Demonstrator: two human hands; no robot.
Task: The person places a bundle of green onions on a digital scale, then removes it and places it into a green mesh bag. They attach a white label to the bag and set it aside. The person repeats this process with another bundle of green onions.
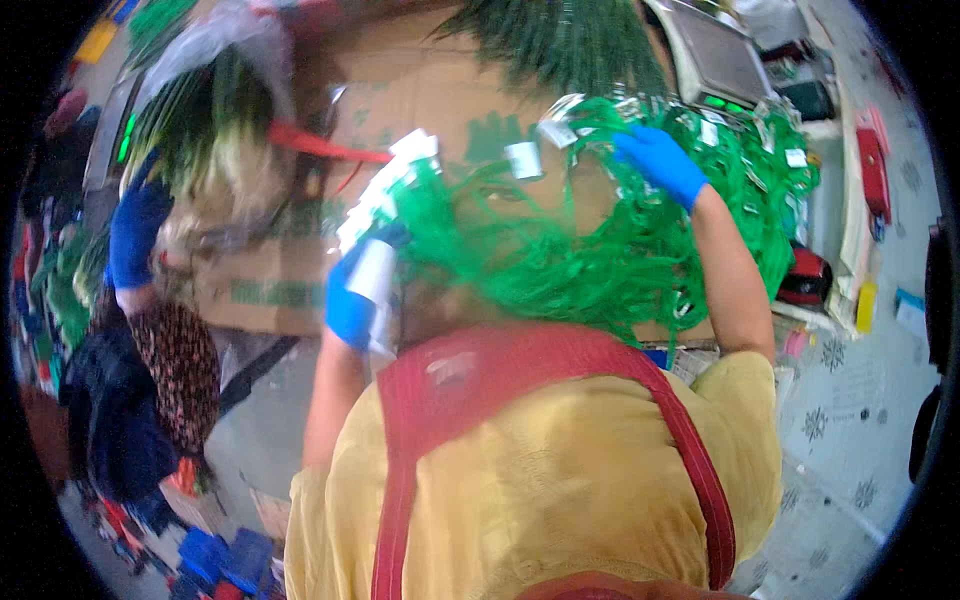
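In a blue glove, my left hand point(352, 296) is closed around a bunch of green plastic ties point(424, 210) with white labels point(394, 176) fanned out at their ends. One white label point(372, 271) lies across its fingers. To the right, my right hand point(661, 165), also gloved in blue, reaches into a tangled heap of green labelled ties point(600, 270). Its fingertips are hidden among the strips, so its grip is unclear. A loose tie with a white label point(523, 160) lies between the hands. Motion blurs part of the heap.
Cardboard point(405, 82) covers the worktop. Green onions point(570, 41) lie at the far side, beside a weighing scale point(712, 56). At left, a co-worker's gloved hand point(139, 232) is near more green onions point(217, 120) under clear plastic. A red strip point(322, 142) crosses the cardboard.
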